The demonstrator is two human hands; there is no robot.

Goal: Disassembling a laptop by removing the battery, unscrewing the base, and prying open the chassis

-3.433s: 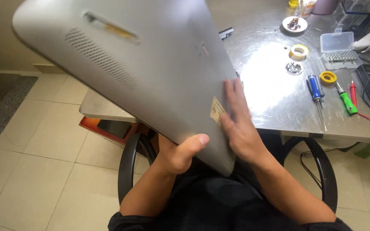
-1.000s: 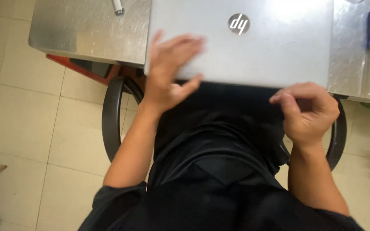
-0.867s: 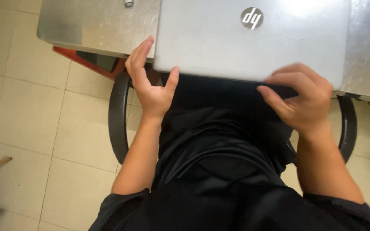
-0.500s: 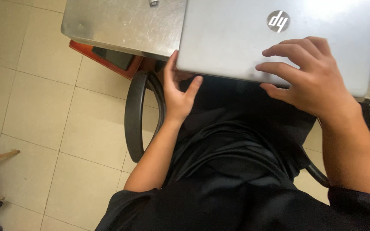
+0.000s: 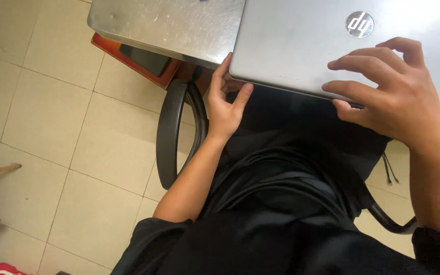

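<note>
now the closed silver laptop [image 5: 301, 46] lies on the metal table [image 5: 164, 25], its near edge sticking out over the lap. the left hand [image 5: 225, 104] holds its corner, thumb on the edge. the right hand [image 5: 393, 97] rests spread on the lid, holding nothing. a black chair arm [image 5: 171, 132] curves beside the left wrist.

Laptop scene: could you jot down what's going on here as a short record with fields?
Main thing: closed silver laptop, round emblem on its lid, lying on a metal table with its near edge overhanging
Left hand: grips the laptop's near left corner from below, thumb on the edge
Right hand: fingers spread on the lid near the front edge
Person: seated, dark clothing, in a black chair
Floor: pale tiles
Under table: reddish box, partly hidden
</note>
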